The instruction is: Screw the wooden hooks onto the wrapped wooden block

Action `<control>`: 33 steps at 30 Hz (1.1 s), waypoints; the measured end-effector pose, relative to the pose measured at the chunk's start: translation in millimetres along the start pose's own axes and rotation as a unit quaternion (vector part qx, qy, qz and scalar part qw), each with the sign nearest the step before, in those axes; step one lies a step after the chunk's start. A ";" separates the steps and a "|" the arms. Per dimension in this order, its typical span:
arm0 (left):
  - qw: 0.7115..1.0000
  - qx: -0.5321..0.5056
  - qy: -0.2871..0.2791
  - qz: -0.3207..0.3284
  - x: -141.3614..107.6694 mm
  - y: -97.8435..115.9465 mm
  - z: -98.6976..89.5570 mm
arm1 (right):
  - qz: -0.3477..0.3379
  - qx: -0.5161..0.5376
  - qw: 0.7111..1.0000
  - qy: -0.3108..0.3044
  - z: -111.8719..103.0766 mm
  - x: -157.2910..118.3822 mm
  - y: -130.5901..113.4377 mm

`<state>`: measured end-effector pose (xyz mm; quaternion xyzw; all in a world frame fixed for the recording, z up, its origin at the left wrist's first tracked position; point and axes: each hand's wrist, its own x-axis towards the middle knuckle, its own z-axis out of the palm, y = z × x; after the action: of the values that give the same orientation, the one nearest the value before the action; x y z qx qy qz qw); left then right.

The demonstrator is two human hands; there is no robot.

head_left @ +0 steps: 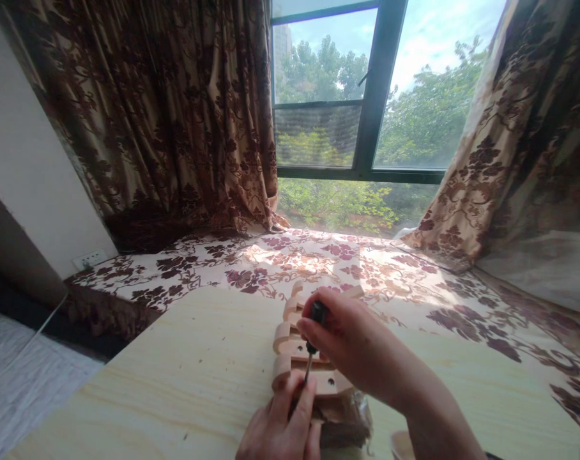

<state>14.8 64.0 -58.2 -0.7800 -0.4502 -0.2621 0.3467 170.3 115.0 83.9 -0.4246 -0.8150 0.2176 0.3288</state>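
A screwdriver (pixel 317 313) with a black handle and thin metal shaft stands nearly upright, its handle wrapped in the fingers of my right hand (pixel 345 332). Below it my left hand (pixel 287 418) rests on the near part of a light wooden piece (pixel 282 370), fingertips around the lower shaft. The screwdriver's tip is hidden by those fingers. The wooden piece has several curved, hook-like ends on its left side and flat slats with dark screws or holes (pixel 331 382). Under its near end lies something dark brown with clear wrapping (pixel 345 434).
The pale wooden board (pixel 175 364) carries the work. Beyond it is a ledge with floral cloth (pixel 328 255), then a window (pixel 366 140) between patterned curtains (pixel 198 115). A partly hidden wooden object (pixel 401 445) sits beside my right forearm.
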 end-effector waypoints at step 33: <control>0.999 -0.044 0.002 -0.020 7.3 2.9 -9.1 | -0.025 0.022 0.999 -0.017 4.0 2.6 -1.5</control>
<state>19.9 59.7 -48.2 -0.7846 -0.4531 -0.2905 0.3077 165.5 116.1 83.0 -0.3936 -0.8257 0.2340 0.3296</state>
